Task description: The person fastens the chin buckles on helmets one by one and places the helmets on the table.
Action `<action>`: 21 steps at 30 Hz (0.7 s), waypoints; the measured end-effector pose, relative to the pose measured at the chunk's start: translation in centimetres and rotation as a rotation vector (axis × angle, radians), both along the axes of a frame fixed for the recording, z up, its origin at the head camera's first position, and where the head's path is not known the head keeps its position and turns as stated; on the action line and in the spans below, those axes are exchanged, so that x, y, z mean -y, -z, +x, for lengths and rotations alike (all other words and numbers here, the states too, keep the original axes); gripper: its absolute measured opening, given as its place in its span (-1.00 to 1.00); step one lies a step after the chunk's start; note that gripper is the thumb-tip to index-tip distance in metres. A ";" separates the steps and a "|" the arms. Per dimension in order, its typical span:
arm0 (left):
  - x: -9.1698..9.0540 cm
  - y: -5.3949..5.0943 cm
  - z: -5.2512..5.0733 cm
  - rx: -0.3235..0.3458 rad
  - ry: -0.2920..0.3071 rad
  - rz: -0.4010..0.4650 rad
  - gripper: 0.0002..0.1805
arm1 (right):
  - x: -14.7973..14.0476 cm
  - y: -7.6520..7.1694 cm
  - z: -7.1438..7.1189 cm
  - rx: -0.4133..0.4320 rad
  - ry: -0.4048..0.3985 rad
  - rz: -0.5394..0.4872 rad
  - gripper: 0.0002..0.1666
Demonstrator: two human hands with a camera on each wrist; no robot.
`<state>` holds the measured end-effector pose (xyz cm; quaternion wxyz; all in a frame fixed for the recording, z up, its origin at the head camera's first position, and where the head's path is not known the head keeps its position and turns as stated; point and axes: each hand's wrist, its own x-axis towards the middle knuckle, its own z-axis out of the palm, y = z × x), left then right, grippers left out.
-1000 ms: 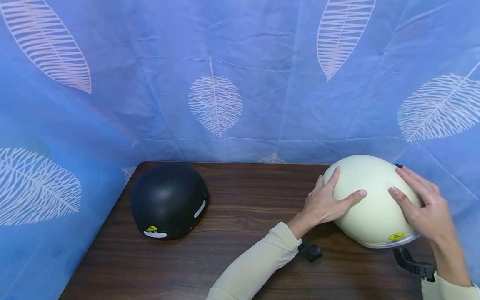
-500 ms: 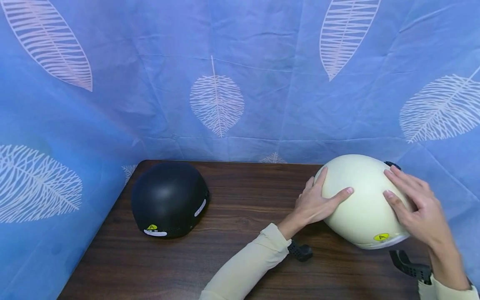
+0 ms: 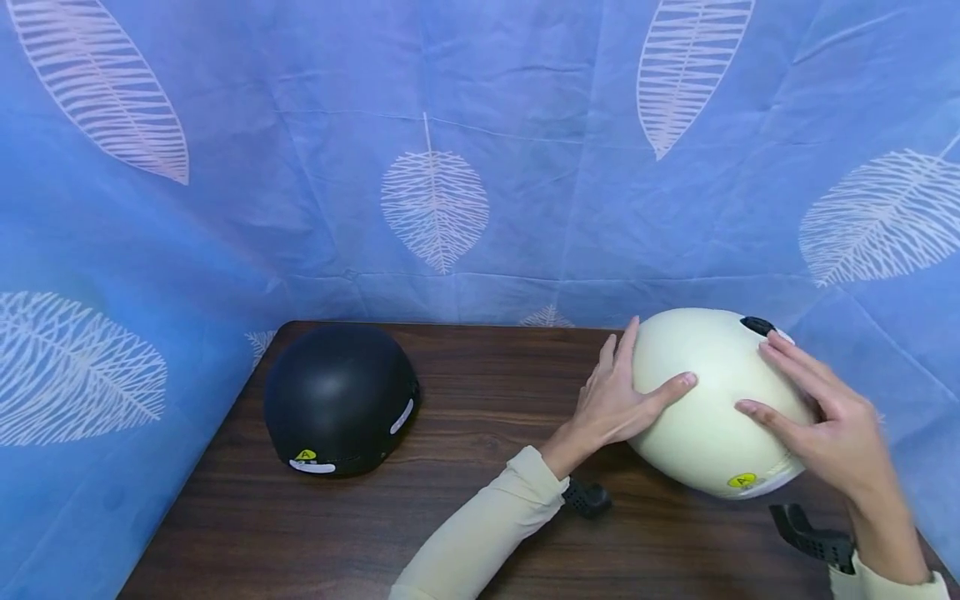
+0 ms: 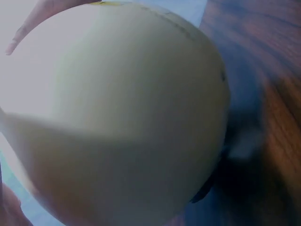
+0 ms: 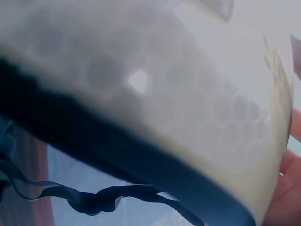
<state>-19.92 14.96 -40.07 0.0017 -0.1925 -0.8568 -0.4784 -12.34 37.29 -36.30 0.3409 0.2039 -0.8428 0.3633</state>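
A cream helmet point(image 3: 712, 400) is held between both hands at the table's right side. It is tilted, its right side raised. My left hand point(image 3: 611, 404) holds the left side, thumb across the front and fingers along the far side. My right hand point(image 3: 836, 425) grips the right side, its thumb on the shell. A yellow sticker point(image 3: 742, 481) sits near the lower rim and a black part point(image 3: 759, 325) near the upper right edge. In the right wrist view, a dark strap point(image 5: 99, 200) hangs below the rim. Some left fingers are hidden behind the shell.
A black helmet point(image 3: 337, 400) rests dome up at the left of the dark wooden table point(image 3: 480, 417). Blue cloth point(image 3: 525, 208) with white leaf prints hangs behind and beside the table. Black wrist mounts point(image 3: 813, 537) stick out below the hands.
Both hands have shifted the cream helmet a little to the left and turned it. Its sticker has moved left, and more of the black part shows. The black helmet has stayed put.
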 end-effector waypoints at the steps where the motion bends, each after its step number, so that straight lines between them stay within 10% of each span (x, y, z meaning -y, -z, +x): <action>1: 0.1 -0.1 -0.1 0.005 0.001 -0.027 0.01 | 0.3 -0.1 0.1 -0.005 -0.001 0.022 -0.23; 21: 1.0 2.1 -1.0 0.113 -0.064 0.104 -0.09 | 6.2 -0.6 -0.5 -0.224 -0.175 0.219 -0.32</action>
